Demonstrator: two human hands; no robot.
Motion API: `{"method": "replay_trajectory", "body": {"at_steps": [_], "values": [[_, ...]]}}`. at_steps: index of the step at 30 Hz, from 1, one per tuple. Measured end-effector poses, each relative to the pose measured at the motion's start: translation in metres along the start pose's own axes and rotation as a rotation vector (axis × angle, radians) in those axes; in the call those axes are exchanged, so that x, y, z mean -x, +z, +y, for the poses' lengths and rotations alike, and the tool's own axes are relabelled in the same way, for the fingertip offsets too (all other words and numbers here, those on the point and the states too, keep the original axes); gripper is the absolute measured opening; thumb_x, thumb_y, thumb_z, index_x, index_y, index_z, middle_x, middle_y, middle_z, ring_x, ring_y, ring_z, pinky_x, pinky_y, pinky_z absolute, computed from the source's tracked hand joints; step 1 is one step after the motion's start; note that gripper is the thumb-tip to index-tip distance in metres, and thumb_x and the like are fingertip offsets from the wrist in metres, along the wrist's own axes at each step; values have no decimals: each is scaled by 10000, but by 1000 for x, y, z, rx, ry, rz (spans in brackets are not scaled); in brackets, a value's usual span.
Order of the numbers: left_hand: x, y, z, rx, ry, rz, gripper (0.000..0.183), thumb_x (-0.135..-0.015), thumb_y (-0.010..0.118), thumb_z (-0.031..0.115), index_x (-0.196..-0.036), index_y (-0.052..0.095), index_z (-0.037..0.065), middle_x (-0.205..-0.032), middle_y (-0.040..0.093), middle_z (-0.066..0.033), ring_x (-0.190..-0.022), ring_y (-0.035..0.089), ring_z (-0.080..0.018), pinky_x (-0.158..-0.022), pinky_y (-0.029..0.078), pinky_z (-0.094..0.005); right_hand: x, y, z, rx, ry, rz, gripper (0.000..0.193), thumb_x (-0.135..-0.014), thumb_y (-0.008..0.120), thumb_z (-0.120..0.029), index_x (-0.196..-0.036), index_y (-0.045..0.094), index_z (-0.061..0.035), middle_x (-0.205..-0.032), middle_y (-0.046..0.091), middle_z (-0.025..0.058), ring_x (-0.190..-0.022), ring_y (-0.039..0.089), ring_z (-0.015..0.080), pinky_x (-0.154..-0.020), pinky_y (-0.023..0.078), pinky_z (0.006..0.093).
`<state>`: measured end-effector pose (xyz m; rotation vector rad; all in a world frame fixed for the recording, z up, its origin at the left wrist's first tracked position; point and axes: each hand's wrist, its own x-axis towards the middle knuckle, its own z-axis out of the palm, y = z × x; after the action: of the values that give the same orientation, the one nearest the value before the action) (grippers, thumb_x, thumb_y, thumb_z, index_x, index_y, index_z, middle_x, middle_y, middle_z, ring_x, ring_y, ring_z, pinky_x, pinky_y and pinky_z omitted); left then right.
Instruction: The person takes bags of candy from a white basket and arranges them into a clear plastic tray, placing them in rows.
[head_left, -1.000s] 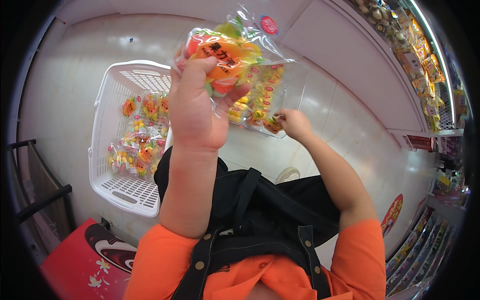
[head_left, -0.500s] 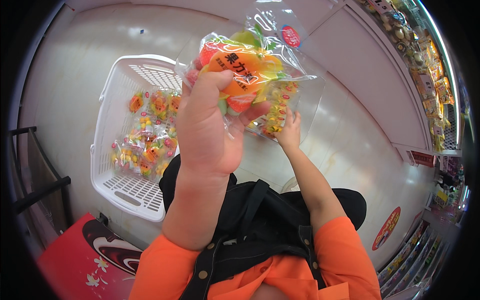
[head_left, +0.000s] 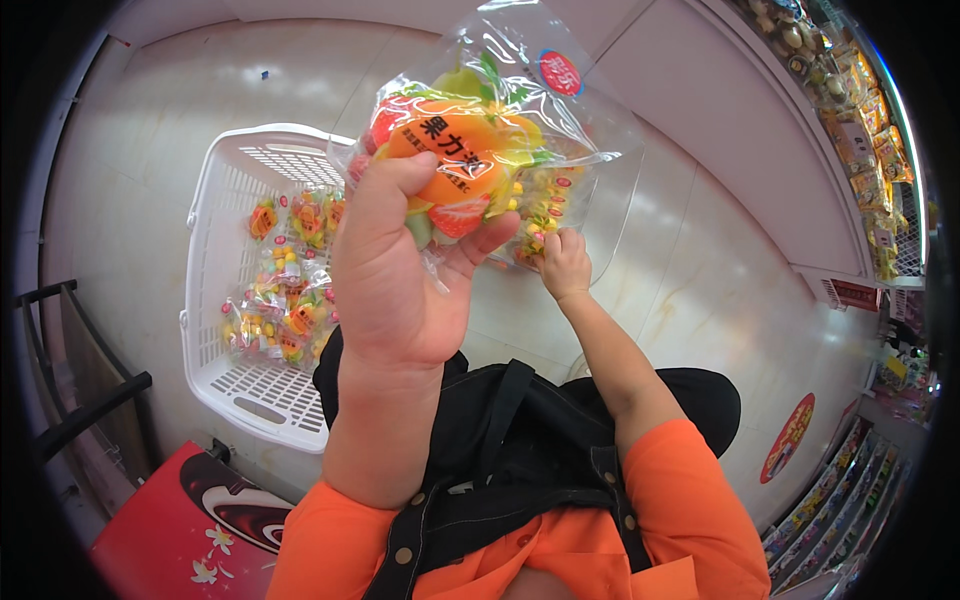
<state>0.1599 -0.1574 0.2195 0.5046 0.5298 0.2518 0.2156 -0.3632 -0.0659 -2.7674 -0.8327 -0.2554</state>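
Note:
Raised close in front of me, my left hand (head_left: 405,265) pinches a clear candy bag (head_left: 480,135) between thumb and fingers. The bag shows a printed fruit picture, an orange patch and a small red round mark near its top. Beyond it on the floor is a clear plastic box (head_left: 622,215) with a row of yellow candy bags (head_left: 548,205), partly covered by the held bag. My right hand (head_left: 566,266) reaches into the box's near side, its fingers curled closed on one of these bags.
Left of me stands a white perforated basket (head_left: 205,260) with several similar bags (head_left: 300,290) inside. Shelves of packaged goods (head_left: 875,150) line the right side. A red panel (head_left: 190,530) is at the lower left, beside a dark metal frame (head_left: 95,410).
My left hand and its candy bag have shifted slightly left. My right hand's fingers, stretched out before, have curled onto a bag in the clear box.

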Motion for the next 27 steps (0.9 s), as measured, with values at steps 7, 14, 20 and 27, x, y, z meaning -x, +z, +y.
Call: {"method": "replay_trajectory", "body": {"at_steps": [7, 14, 20, 27], "values": [[-3, 1, -5, -59, -45, 10, 246, -819, 512, 140, -1056, 491, 78, -951, 570, -42, -860, 575, -173, -669, 532, -354, -20, -8, -2, 79, 115, -250, 416, -575, 751, -237, -894, 509, -123, -898, 506, 63, -841, 506, 244, -631, 463, 348], [-10, 9, -17, -130, -170, -34, 289, -814, 515, 108, -1097, 463, 78, -1082, 520, -56, -983, 529, -191, -787, 482, -368, -119, -107, 8, -478, 260, -701, 414, -766, 613, -312, -1098, 542, -76, -1134, 554, 108, -1002, 545, 267, -788, 476, 382], [-9, 8, -28, -310, -126, -140, 333, -763, 548, 77, -1081, 456, 39, -1046, 520, -83, -975, 521, -196, -798, 433, -358, -127, -220, -16, -2131, 241, -620, 420, -774, 614, -126, -1171, 518, -31, -999, 603, 73, -850, 580, 158, -688, 506, 313], [-7, 5, -41, -1212, 532, -64, 657, -729, 595, 144, -1279, 265, 3, -1288, 254, -215, -1206, 219, -349, -1013, 194, -443, -121, -237, -2, -1247, 208, -669, 336, -691, 632, 48, -1024, 606, 9, -874, 628, 71, -769, 583, 129, -681, 490, 260]]}}
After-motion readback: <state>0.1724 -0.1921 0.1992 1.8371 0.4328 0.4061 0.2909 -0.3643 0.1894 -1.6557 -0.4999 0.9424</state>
